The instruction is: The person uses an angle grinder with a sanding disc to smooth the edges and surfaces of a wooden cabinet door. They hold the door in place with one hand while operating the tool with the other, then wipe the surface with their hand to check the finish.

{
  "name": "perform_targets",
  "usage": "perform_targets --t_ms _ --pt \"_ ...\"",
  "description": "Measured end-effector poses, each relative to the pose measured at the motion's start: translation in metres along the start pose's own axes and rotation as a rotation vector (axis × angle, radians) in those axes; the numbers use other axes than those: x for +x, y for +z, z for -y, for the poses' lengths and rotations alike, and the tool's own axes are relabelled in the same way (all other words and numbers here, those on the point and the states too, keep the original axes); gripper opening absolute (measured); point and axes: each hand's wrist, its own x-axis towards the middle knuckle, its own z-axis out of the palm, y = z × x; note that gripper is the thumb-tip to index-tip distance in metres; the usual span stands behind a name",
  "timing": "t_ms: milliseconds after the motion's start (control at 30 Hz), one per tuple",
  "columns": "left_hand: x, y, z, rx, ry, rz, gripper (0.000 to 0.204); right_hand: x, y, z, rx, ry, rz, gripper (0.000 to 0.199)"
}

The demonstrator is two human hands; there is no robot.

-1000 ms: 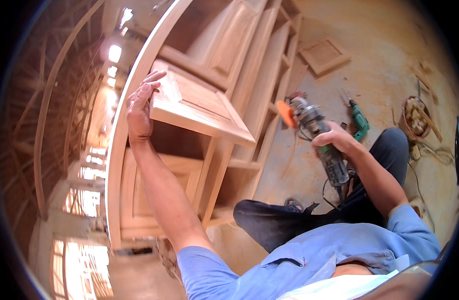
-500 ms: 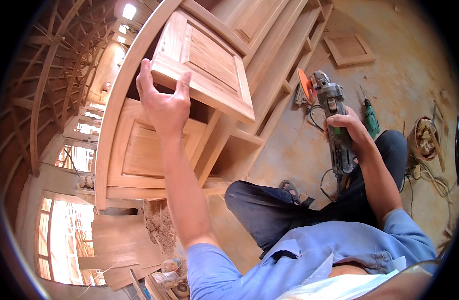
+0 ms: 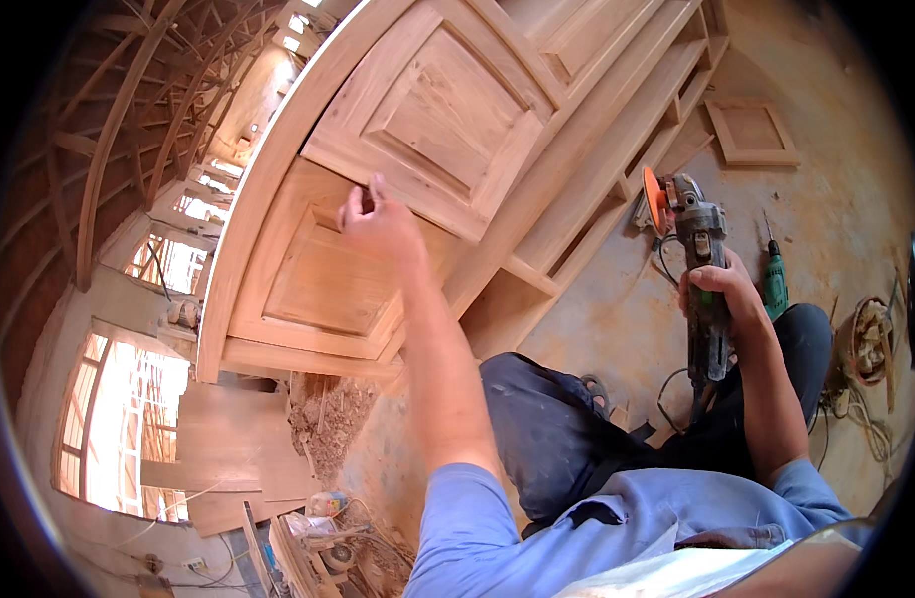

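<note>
Upper door (image 3: 447,105): pale wood, raised centre panel; located in the front of the cabinet (image 3: 286,149), its near edge bordering the next door.

Lower door (image 3: 328,279): matching wood and pattern; set in the near end of the cabinet front, partly hidden by the person's forearm.

Left hand (image 3: 383,224): bare, blurred, over the cabinet front where the two doors meet; fingers bent. Whether it grips or touches the upper door's edge cannot be told.

Right hand (image 3: 726,289): to the right of the cabinet; fingers wrapped firmly around the body of a grinder.

Grinder (image 3: 711,334): grey and dark, well worn, held upright in view to the right of the cabinet; orange disc (image 3: 656,199) on its head, facing the cabinet's open compartments.

Drill (image 3: 775,284): green, on the floor, farther right of the cabinet than the grinder.

Loose panel (image 3: 752,132): square, wooden, on the floor near the cabinet's far right side.

Basket (image 3: 871,339): round, filled with scraps, well to the right of the cabinet.

Shavings (image 3: 333,409): heaped just below the cabinet's near end.

Brown sheets (image 3: 233,434): flat, overlapping, below the cabinet's near end, left of the shavings.
</note>
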Motion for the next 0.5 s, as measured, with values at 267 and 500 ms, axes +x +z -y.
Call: perform_targets --t_ms 267,500 --pt "-0.067 0.024 0.045 0.042 -0.217 -0.064 0.053 0.003 0.003 -0.002 -0.043 0.034 -0.045 0.042" --pt "-0.086 0.028 0.028 -0.084 -0.428 -0.052 0.087 0.009 0.002 -0.014 -0.069 0.056 -0.057 0.042"
